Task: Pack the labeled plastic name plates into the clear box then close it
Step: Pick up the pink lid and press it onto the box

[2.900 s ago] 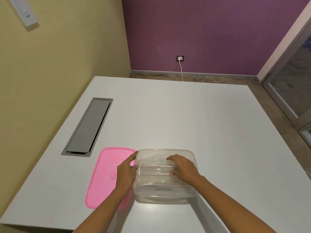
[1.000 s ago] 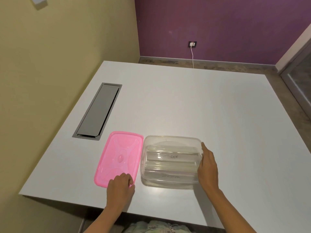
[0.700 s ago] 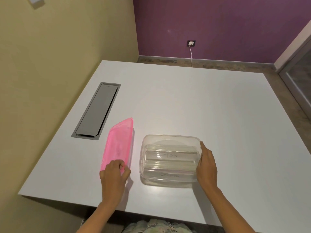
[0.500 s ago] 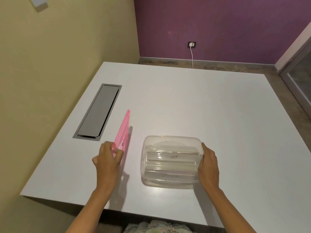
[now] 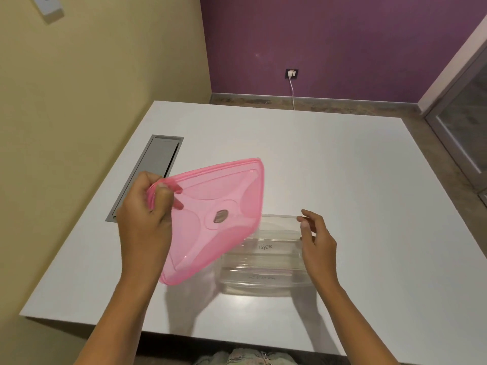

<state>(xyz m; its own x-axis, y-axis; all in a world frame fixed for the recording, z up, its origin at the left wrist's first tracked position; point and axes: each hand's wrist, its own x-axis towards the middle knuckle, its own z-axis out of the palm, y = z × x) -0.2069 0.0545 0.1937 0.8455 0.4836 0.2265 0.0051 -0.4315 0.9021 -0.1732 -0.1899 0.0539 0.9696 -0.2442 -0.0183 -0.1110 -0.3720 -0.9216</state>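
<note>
Our left hand (image 5: 143, 222) pinches the corner of the translucent pink lid (image 5: 216, 219), holding it tilted over the clear box's (image 5: 266, 284) left side. The box sits on the white table (image 5: 329, 180), name plates (image 5: 266, 248) inside. Our right hand (image 5: 317, 246) hovers at its right edge, fingers loosely spread.

The left hand (image 5: 143, 225), earlier resting beside it, is now lifting the translucent pink plastic lid (image 5: 213, 219) off the white table, swinging it tilted over the clear plastic box's (image 5: 266, 262) left side. The right hand (image 5: 317, 246) is loosening from the box's right wall.
</note>
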